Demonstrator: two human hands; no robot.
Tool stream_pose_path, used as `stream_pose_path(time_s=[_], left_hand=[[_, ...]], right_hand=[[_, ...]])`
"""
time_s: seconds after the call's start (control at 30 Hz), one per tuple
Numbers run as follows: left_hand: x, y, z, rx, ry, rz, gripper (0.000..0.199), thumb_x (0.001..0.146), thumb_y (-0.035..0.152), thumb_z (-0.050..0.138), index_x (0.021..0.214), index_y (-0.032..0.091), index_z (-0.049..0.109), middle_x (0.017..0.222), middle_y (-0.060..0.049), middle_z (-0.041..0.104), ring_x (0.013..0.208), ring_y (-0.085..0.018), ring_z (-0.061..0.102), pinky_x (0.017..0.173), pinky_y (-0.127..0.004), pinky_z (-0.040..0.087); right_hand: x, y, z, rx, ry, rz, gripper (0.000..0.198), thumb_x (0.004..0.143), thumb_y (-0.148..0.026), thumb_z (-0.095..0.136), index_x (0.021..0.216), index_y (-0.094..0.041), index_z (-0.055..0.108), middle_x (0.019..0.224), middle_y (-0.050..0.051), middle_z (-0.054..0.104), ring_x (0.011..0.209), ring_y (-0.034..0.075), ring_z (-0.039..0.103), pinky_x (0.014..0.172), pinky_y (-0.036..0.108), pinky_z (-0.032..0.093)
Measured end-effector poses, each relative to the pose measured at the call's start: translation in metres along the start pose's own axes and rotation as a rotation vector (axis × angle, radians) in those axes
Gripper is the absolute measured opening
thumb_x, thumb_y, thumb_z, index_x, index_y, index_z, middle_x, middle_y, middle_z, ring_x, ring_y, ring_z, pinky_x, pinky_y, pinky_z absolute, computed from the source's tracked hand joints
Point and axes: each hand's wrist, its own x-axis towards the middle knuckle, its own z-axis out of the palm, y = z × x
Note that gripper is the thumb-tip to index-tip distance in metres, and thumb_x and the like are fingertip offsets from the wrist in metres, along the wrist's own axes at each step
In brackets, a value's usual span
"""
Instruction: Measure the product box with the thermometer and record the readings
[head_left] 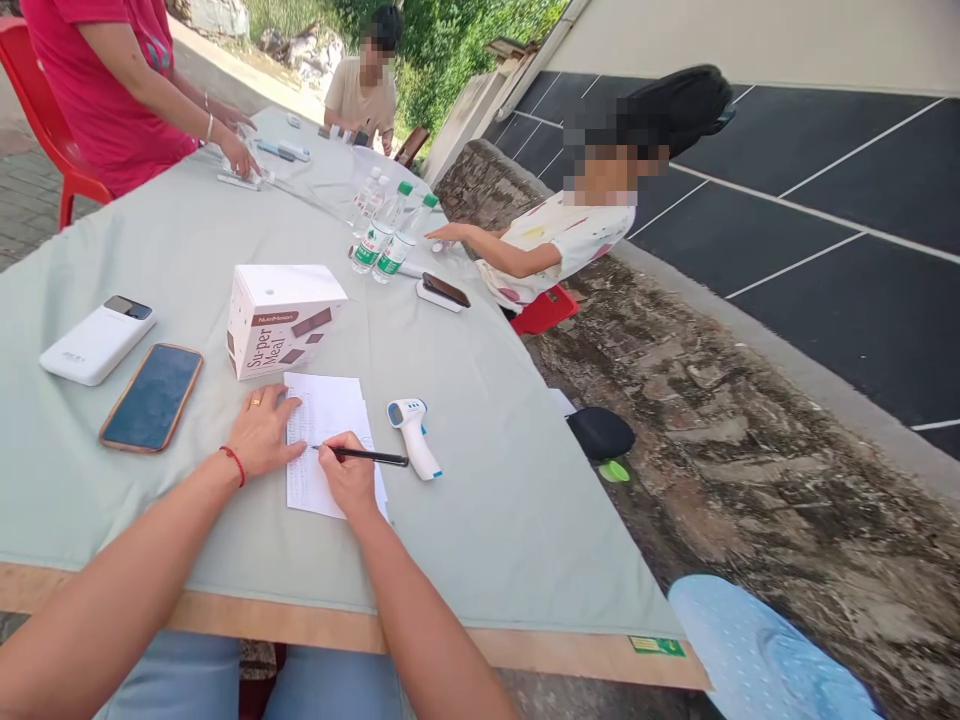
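Observation:
A black pen (373, 456) is gripped in my right hand (349, 478), its tip down on a white sheet of paper (324, 397) bearing rows of small writing. My left hand (264, 432) lies flat with fingers spread over the paper's left edge. Just to the right of the paper rests a white and blue infrared thermometer (414, 438). Behind the paper stands a white and brown box (288, 315) printed "Super Meal". A smartphone (152, 397) in an orange-edged case lies left of my left hand, beside a white power bank (99, 338).
Water bottles with green caps (384, 235) stand farther back on the cloth-covered table (525, 520). Another phone (445, 290) lies near the right edge. Several people sit or stand around the table, one on a red chair (546, 310). A light-blue object (765, 650) is beyond the near right corner.

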Motion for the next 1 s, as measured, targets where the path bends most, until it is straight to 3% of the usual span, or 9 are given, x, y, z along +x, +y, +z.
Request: stream_pose_path(time_s=[1.0], left_hand=[[-0.0004, -0.0003, -0.0012, -0.032, 0.011, 0.008, 0.055, 0.071, 0.038, 0.069, 0.121, 0.017, 0.055, 0.130, -0.016, 0.046, 0.123, -0.035, 0.043, 0.106, -0.051, 0.036]], right_hand=[[-0.0002, -0.0015, -0.0011, -0.014, -0.025, 0.019, 0.014, 0.067, -0.037, 0.054, 0.064, -0.023, 0.052, 0.060, -0.003, 0.053, 0.059, 0.015, 0.048, 0.059, 0.029, 0.042]])
